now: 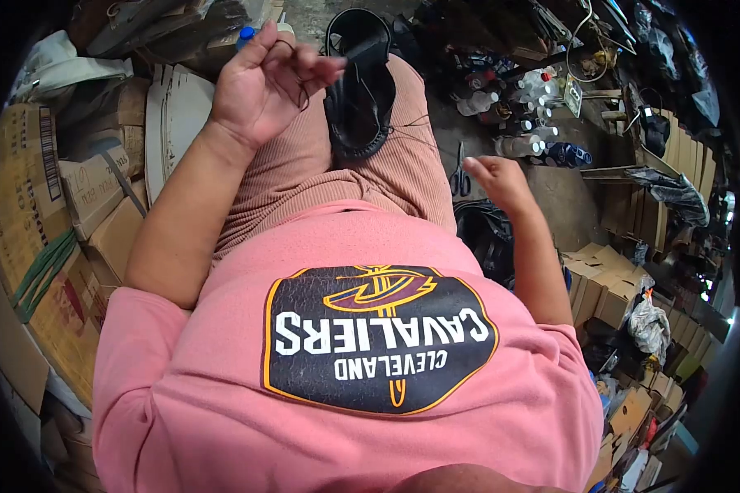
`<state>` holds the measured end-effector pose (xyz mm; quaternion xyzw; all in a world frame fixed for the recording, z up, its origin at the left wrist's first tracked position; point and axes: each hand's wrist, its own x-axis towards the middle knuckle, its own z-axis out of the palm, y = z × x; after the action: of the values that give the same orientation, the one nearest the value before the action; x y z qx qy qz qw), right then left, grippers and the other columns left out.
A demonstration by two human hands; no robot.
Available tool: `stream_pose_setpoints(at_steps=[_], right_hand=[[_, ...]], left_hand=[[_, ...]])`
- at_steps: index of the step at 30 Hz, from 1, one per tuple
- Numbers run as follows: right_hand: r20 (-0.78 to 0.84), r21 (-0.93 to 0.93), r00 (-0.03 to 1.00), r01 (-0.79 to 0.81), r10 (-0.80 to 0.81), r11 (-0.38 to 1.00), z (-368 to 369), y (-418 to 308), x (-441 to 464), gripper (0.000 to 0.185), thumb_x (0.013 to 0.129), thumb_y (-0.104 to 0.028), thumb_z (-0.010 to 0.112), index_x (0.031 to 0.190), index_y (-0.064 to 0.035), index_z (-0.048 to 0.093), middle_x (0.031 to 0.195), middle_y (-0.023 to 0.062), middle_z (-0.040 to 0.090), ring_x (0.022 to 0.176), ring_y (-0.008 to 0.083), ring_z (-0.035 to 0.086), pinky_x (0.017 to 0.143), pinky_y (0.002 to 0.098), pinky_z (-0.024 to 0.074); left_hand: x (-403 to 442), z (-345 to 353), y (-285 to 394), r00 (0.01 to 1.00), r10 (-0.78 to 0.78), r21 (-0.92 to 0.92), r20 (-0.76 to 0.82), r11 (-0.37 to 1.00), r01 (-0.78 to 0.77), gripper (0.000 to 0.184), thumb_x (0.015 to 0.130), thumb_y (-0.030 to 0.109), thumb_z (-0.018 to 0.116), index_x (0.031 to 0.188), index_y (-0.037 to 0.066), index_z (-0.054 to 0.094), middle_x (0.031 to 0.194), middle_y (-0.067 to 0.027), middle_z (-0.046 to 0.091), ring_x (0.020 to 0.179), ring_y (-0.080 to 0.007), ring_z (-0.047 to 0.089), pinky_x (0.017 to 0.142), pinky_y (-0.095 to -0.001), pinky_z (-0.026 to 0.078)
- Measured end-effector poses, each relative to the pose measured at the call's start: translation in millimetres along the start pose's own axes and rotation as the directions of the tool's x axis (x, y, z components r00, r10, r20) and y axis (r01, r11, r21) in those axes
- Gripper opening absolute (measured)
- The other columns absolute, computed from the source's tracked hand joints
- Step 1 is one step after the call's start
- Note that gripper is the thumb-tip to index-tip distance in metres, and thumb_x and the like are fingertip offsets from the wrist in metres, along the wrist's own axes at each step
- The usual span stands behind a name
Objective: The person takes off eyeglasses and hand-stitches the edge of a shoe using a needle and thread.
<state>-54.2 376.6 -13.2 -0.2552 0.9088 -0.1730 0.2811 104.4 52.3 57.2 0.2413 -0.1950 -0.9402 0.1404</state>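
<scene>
A black shoe [358, 107] rests between my thighs, its opening facing up, with thin dark thread lying across it. My left hand [263, 86] is raised to the left of the shoe, fingers curled around a loop of dark thread [305, 100]. Off the right side of the shoe, more thread runs toward my right hand [501, 182]. That hand is closed in a pinch beside my right thigh; whatever lies between its fingertips is too small to make out. Just left of it, a pair of scissors [461, 179] lies on the floor.
Several plastic bottles [522, 146] stand and lie on the floor at the right. A blue-capped bottle [247, 34] is behind my left hand. Cardboard boxes [99, 193] are stacked at the left, and flattened cardboard [604, 279] piles up at the right. A black bag-like item [487, 234] sits by my right thigh.
</scene>
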Motion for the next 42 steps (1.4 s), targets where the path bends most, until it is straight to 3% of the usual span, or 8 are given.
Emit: stream_pose_setpoints(at_steps=[2,15,16,18,20,22,26,42], right_hand=[[-0.015,-0.027,1.000,0.011,-0.011,1.000,4,-6,-5,0.041,0.089,-0.040,0.057,0.083,-0.0008,0.067,0.065,0.0207,0.058,0.060,0.0320,0.059,0.063,0.0382,0.0461],[-0.240,-0.409,0.880,0.292,-0.410,0.865,18,51,-8,0.039,0.093,-0.037,0.050,0.069,-0.0086,0.061,0.062,0.0070,0.059,0.058,0.0259,0.055,0.067,0.0360,0.0368],[-0.177,0.124,0.978,0.133,-0.110,0.983,15,56,-5,0.034,0.094,-0.037,0.050,0.080,-0.0104,0.065,0.062,0.0032,0.058,0.059,0.0202,0.053,0.065,0.0327,0.0360],[0.036,0.857,0.997,-0.068,0.071,0.511,-1,68,5,0.034,0.095,-0.036,0.051,0.119,-0.0143,0.061,0.080,-0.0009,0.059,0.067,0.0077,0.047,0.061,0.0222,0.0312],[-0.234,0.893,0.913,0.066,0.333,0.445,-25,52,15,0.043,0.093,-0.031,0.057,0.130,-0.0112,0.052,0.102,0.0063,0.061,0.077,0.0097,0.053,0.065,0.0224,0.0379],[-0.518,0.580,0.836,0.498,-0.180,0.644,-34,22,53,0.049,0.087,-0.025,0.065,0.132,-0.0139,0.051,0.117,0.0086,0.059,0.088,0.0151,0.058,0.080,0.0296,0.0434],[-0.113,-0.189,0.668,0.712,-0.735,0.676,-40,-111,56,0.051,0.080,-0.025,0.068,0.128,-0.0213,0.053,0.111,0.0100,0.062,0.096,0.0275,0.060,0.092,0.0386,0.0407],[0.306,0.019,0.937,0.170,-0.168,0.985,12,-153,49,0.045,0.075,-0.045,0.072,0.101,-0.0079,0.067,0.091,0.0119,0.067,0.086,0.0230,0.066,0.076,0.0319,0.0501]], left_hand=[[20,-36,12,0.949,-0.001,0.106,0.315,0.994,-0.035,0.042,0.099,0.031,0.043,0.061,0.014,0.034,0.057,-0.0001,0.036,0.053,-0.0136,0.035,0.065,-0.0283,0.034],[21,-89,57,0.998,0.041,0.317,-0.051,0.948,-0.023,0.043,0.098,0.034,0.046,0.061,0.013,0.040,0.061,-0.0005,0.046,0.046,-0.0116,0.036,0.070,-0.0260,0.043],[23,-93,68,0.998,0.042,0.315,-0.047,0.949,-0.025,0.043,0.098,0.034,0.046,0.061,0.013,0.040,0.061,-0.0005,0.046,0.046,-0.0116,0.036,0.070,-0.0260,0.043],[27,-100,97,0.959,0.235,0.882,-0.157,0.471,0.029,0.042,0.096,0.040,0.048,0.069,0.008,0.051,0.082,-0.0064,0.064,0.058,-0.0103,0.049,0.072,-0.0270,0.046],[45,-121,121,0.972,0.214,0.979,-0.098,0.195,0.056,0.039,0.094,0.039,0.052,0.088,0.002,0.063,0.101,-0.0093,0.067,0.078,-0.0126,0.058,0.079,-0.0289,0.047],[49,-85,89,0.935,0.181,0.935,0.304,-0.245,-0.256,0.031,0.089,0.030,0.060,0.106,0.004,0.065,0.104,-0.0083,0.065,0.095,-0.0182,0.060,0.086,-0.0296,0.047],[48,-36,9,0.766,-0.215,0.618,0.605,-0.480,-0.623,0.044,0.063,0.016,0.077,0.106,0.009,0.067,0.111,-0.0086,0.063,0.108,-0.0261,0.056,0.092,-0.0345,0.045],[53,-37,3,0.863,-0.202,0.590,0.462,-0.657,-0.469,0.032,0.055,0.019,0.082,0.080,0.008,0.065,0.094,-0.0053,0.062,0.089,-0.0280,0.059,0.078,-0.0383,0.048]])
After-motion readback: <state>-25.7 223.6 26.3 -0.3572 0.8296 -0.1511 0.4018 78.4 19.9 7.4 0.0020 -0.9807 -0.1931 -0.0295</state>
